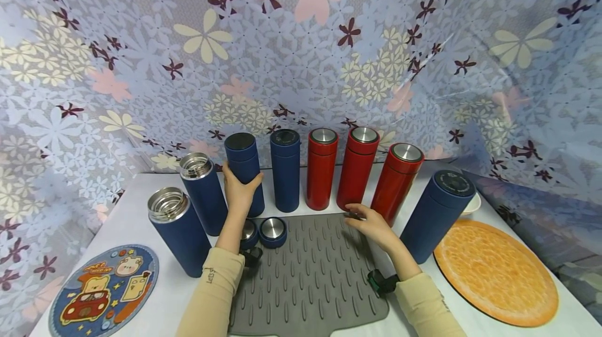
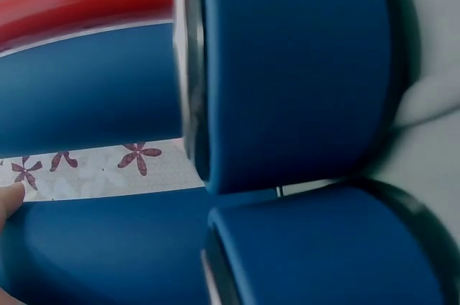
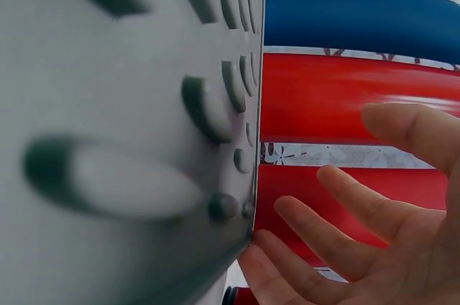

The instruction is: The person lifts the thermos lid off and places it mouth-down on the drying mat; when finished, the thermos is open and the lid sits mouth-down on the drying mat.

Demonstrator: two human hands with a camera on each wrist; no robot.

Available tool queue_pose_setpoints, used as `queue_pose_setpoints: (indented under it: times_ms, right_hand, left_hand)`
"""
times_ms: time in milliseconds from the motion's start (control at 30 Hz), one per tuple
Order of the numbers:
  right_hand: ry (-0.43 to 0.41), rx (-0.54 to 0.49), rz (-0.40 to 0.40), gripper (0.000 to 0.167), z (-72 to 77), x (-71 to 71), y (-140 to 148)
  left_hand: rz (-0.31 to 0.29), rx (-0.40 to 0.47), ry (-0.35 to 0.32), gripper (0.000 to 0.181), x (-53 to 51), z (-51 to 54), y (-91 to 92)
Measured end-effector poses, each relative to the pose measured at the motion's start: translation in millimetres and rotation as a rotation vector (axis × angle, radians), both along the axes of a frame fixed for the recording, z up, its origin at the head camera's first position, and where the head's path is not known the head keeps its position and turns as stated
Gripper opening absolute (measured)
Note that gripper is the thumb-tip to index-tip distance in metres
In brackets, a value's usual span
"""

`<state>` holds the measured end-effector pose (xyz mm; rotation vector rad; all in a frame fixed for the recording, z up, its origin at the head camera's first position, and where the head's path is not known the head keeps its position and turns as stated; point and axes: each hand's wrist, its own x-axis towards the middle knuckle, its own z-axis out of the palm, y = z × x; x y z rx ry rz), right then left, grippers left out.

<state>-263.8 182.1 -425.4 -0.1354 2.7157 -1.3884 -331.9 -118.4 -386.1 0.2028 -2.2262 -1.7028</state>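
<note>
My left hand (image 1: 241, 190) grips the side of a capped blue bottle (image 1: 242, 157) standing behind the grey mat (image 1: 305, 279); its fingertips just show at the edge of the left wrist view. Two blue lids (image 1: 273, 229) lie on the mat's back left corner, one partly hidden by my left wrist. My right hand (image 1: 371, 224) is over the mat's back right corner, fingers spread and holding nothing, near the foot of a red bottle (image 1: 357, 164). In the right wrist view the right hand (image 3: 359, 240) shows in front of the red bottles (image 3: 316, 96).
Two uncapped blue bottles (image 1: 181, 235) stand at the left, beside a round cartoon mat (image 1: 105, 292). Another capped blue bottle (image 1: 285, 170) and more red bottles (image 1: 322, 170) line the back. At the right are a blue bottle (image 1: 435, 217), an orange round mat (image 1: 498, 274) and a white bowl (image 1: 474, 204).
</note>
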Motion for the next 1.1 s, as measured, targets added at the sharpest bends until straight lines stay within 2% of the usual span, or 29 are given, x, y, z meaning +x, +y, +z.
queue_pose_setpoints:
  times_ms: [333,567,833,1100]
  right_hand:
    - [-0.014,0.006,-0.006,0.045,-0.8,-0.7,-0.7]
    - [-0.003,0.002,0.006,0.046,-0.7,0.2,0.0]
    - [-0.015,0.013,0.002,0.046,-0.6,-0.6,-1.2]
    - [-0.018,0.015,0.003,0.046,-0.4,-1.1,-1.8]
  left_hand:
    - [0.015,-0.038,0.044,0.089,3.0,-0.4,1.0]
    - [0.010,-0.056,0.120,0.085,11.6,8.8,3.2]
    - [-0.001,-0.056,0.175,0.084,29.9,16.2,0.3]
    - [-0.056,-0.052,0.259,0.082,51.9,21.3,-1.1]
